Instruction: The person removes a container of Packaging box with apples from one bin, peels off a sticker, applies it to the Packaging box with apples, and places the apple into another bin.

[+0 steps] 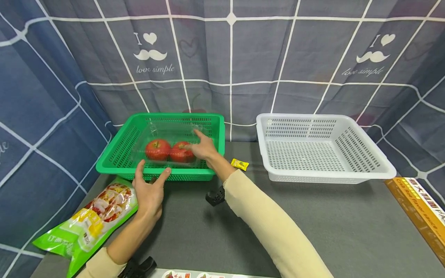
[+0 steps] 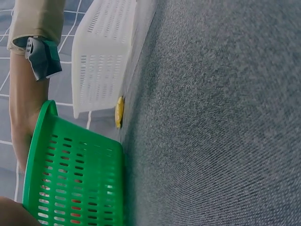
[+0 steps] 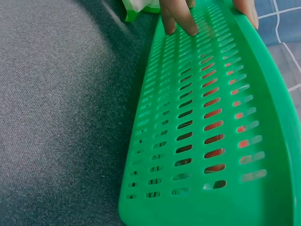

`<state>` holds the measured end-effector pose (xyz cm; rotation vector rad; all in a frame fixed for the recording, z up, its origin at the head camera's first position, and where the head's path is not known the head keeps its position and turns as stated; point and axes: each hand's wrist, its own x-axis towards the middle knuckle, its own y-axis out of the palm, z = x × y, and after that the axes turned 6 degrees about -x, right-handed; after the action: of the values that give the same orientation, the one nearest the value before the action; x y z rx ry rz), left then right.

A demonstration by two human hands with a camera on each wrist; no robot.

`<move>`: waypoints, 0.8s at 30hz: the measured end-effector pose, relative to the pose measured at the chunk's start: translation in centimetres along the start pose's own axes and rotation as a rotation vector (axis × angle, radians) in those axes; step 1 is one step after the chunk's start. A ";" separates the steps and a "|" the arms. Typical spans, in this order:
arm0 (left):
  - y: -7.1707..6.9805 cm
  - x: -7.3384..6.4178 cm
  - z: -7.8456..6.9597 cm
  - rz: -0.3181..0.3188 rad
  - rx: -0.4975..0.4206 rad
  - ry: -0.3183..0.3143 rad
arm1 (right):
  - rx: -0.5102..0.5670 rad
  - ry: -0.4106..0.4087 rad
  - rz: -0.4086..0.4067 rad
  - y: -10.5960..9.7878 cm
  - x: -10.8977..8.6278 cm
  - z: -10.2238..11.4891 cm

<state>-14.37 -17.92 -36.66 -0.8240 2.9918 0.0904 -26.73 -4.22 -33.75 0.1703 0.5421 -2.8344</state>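
Note:
Two red apples sit in a clear plastic box inside the green basket. My right hand reaches over the basket's right side, its thumb and index finger extended at the box's right end. Its remaining fingers are hidden. At the basket's front rim, my left hand holds on, a finger over the rim and other fingers against the outer wall. A green snack bag with a food picture lies left of that hand.
A white basket stands to the right, with a small yellow packet between the two baskets. An orange-brown box lies along the right edge. A white printed package is partly visible at the bottom. Gridded cloth hangs behind.

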 end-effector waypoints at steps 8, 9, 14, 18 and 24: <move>0.1 0.0 0.1 -0.007 -0.023 0.002 | 0.107 0.081 0.113 0.0 -0.1 0.0; 0.1 0.0 0.1 -0.008 -0.027 0.003 | 0.135 0.086 0.126 0.0 -0.1 0.0; 0.1 0.0 0.1 -0.016 -0.032 0.007 | 0.167 0.092 0.136 -0.1 -0.3 0.0; 0.1 -0.1 0.1 -0.018 -0.022 0.009 | 0.181 0.093 0.126 -0.1 -0.3 0.0; 0.1 -0.3 0.0 -0.016 -0.027 0.002 | 0.162 0.051 0.088 -0.2 -0.4 0.0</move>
<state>-14.14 -17.72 -36.64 -0.8507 2.9923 0.1289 -26.40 -3.91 -33.64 0.2901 0.3064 -2.7928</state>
